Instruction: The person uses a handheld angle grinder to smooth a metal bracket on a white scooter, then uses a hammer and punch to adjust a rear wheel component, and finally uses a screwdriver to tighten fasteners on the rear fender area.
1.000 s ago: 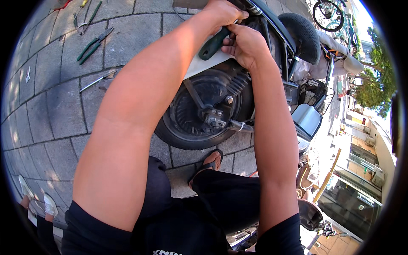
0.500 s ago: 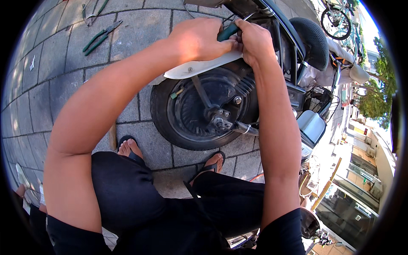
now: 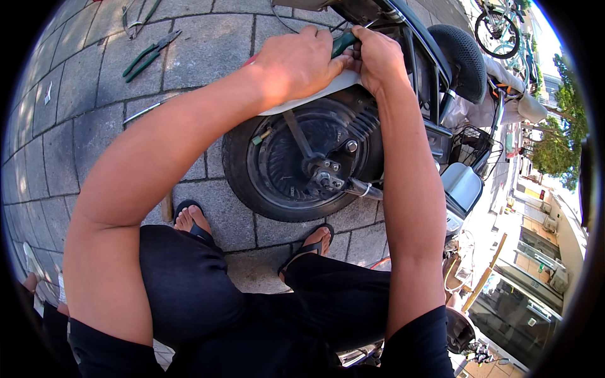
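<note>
Above the rear wheel [image 3: 302, 164] of an electric scooter, my two hands meet around a green-handled screwdriver [image 3: 343, 43]. A bit of its metal shaft shows beyond my right fingers, pointing toward the frame; its tip is hard to make out. My left hand [image 3: 299, 62] is closed at the near end of the handle. Thumb and fingers of my right hand [image 3: 381, 60] pinch around its front part. Just under both hands lies the white fender [image 3: 315, 99], partly covered by my left wrist and fingers.
Green-handled pliers [image 3: 151, 57] lie on the paving at the left, with another plier-like tool [image 3: 135, 25] farther off. A thin metal rod [image 3: 145, 112] rests beside my left forearm. The scooter's black saddle [image 3: 459, 63] juts out at right. Bicycles [image 3: 501, 31] stand beyond.
My left hand and forearm have shifted slightly, with the fingers lifting and loosening a little on the handle. The metal rod on the paving has come into sight beside the forearm.
</note>
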`<state>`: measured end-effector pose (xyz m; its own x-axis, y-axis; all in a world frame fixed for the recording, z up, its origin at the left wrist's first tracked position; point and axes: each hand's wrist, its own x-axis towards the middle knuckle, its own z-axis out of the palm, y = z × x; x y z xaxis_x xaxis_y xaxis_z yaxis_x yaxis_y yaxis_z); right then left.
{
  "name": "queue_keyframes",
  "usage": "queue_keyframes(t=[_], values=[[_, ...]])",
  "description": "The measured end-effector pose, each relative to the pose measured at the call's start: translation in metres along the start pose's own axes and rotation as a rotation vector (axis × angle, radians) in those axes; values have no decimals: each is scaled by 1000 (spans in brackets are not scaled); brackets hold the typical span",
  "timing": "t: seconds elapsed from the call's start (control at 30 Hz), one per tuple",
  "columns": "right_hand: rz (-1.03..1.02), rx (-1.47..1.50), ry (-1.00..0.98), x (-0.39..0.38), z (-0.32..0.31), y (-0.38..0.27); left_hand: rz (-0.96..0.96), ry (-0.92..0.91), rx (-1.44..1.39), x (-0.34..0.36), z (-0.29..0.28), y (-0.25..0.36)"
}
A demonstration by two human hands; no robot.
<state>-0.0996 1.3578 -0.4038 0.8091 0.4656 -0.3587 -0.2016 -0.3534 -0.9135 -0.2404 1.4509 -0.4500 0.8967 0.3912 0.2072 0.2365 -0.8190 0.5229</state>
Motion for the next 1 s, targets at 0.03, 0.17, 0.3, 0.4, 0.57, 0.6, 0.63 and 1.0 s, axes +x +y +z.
queue_keyframes(t=[0.03,0.17,0.3,0.4,0.57,0.6,0.63,1.0], values=[[-5,-5,-5,0,1,0,5,11,1,0,2,-1],[-27,-25,-15,3,1,2,0,43,4,-1,4,1],[-57,-14,1,6,1,7,27,36,-38,0,4,0],[-49,-33,-2,3,4,3,41,31,-31,5,7,-7],[-40,-1,-22,-1,7,-1,71,17,-10,11,9,-18],[-37,3,-29,0,5,-1,74,-6,-2,12,6,-18],[-34,7,-35,2,3,-1,76,-29,5,14,3,-17],[-60,-144,-3,5,14,2,39,-57,-67,16,-1,-31]])
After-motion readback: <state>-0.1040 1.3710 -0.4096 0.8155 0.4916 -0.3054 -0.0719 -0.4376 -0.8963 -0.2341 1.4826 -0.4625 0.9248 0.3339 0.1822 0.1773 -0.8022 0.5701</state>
